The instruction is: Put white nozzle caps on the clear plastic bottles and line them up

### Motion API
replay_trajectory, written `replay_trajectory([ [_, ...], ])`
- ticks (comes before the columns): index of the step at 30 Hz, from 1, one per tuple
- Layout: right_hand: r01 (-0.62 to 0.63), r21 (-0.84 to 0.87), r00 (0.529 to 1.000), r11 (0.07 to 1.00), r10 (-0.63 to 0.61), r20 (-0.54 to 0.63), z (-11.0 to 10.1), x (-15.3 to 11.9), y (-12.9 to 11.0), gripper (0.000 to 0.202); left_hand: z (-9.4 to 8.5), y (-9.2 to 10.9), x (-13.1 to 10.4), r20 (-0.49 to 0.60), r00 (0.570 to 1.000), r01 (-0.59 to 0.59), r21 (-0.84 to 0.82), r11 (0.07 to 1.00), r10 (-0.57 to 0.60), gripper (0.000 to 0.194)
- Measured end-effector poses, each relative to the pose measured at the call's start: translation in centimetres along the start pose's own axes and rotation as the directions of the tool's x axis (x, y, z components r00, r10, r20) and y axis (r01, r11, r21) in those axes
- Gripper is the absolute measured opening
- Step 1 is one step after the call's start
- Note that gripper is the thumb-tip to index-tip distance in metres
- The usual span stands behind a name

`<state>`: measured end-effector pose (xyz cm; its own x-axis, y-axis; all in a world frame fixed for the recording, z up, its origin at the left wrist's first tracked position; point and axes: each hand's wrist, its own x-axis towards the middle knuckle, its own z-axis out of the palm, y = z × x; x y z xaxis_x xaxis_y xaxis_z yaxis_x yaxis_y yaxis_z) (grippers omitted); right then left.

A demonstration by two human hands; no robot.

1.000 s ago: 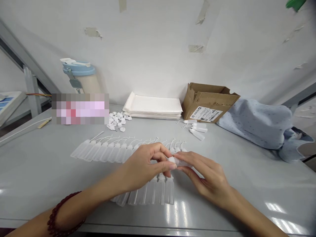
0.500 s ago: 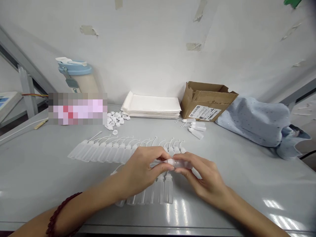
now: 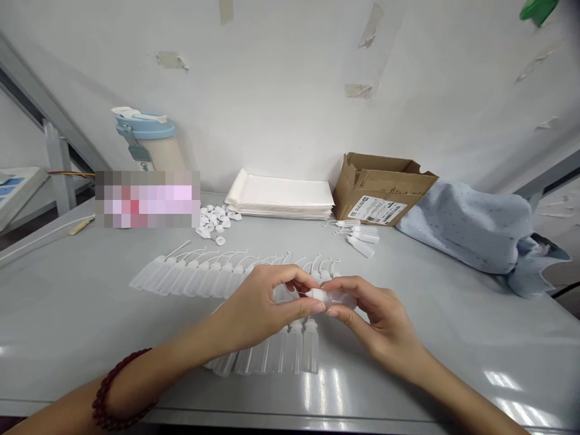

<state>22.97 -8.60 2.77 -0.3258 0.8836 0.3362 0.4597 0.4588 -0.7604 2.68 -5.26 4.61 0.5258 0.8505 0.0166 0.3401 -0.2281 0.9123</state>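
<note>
A small clear bottle (image 3: 338, 298) with a white cap (image 3: 317, 294) lies sideways between my two hands. My right hand (image 3: 380, 320) grips its body between thumb and fingers. At the cap end, my left hand (image 3: 267, 302) pinches the white cap with thumb and fingertips. Behind my hands runs a row of frosted bottles (image 3: 190, 278) with thin white strips at their necks. Under and in front of my left hand lies a second row of clear bottles (image 3: 310, 347), partly hidden by the hand and forearm.
White caps (image 3: 212, 219) are heaped at the back left beside a blurred pink item (image 3: 158, 199) and a blue-lidded tumbler (image 3: 149, 136). White envelopes (image 3: 285, 192) are stacked at the back centre. Further right are loose bottles (image 3: 362, 237), a cardboard box (image 3: 385, 187) and blue cloth (image 3: 466, 223).
The view has shifted slightly. More of the white cap shows between my hands, and my left fingers have moved a little on it. Both hands still hold the same bottle.
</note>
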Motion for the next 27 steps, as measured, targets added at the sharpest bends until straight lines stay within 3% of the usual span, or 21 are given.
replay_trajectory([
  [6, 0.102, -0.069, 0.994, 0.992, -0.104, -0.016, 0.1, -0.2, 0.2, 0.020, -0.1, 0.4, 0.1, 0.058, 0.998, 0.029, -0.055, 0.998, -0.026, 0.022],
  [11, 0.002, 0.005, 1.000, 1.000, -0.002, 0.008, 0.0, -0.1, -0.1, 0.014, 0.2, 0.3, 0.1, 0.031, 0.998, 0.045, 0.067, 0.997, -0.047, 0.022],
  [15, -0.234, 0.185, 0.967, 0.955, 0.208, 0.149, -0.2, 0.4, -0.3, 0.011, 0.7, -0.7, 0.1, -0.008, 0.980, -0.195, 0.168, 0.966, 0.199, 0.010],
  [18, -0.353, 0.346, 0.927, 0.869, 0.274, 0.257, -0.3, 0.7, -0.2, 0.017, 0.8, -1.0, 0.0, -0.004, 0.946, -0.316, 0.202, 0.927, 0.324, 0.008],
  [21, -0.385, 0.422, 0.916, 0.821, 0.284, 0.284, -0.3, 0.6, 0.0, 0.019, 0.4, -0.5, 0.0, 0.002, 0.979, -0.200, 0.132, 0.971, 0.201, 0.009],
  [24, -0.336, 0.395, 0.938, 0.855, 0.263, 0.228, -0.4, 0.4, -0.1, 0.016, -0.1, 0.4, 0.0, 0.063, 0.998, -0.011, 0.062, 0.998, 0.007, 0.019],
  [27, -0.280, 0.345, 0.957, 0.896, 0.234, 0.170, -0.5, 0.4, -0.4, 0.013, -0.3, 1.1, 0.0, 0.113, 0.991, 0.065, 0.034, 0.997, -0.069, 0.030],
])
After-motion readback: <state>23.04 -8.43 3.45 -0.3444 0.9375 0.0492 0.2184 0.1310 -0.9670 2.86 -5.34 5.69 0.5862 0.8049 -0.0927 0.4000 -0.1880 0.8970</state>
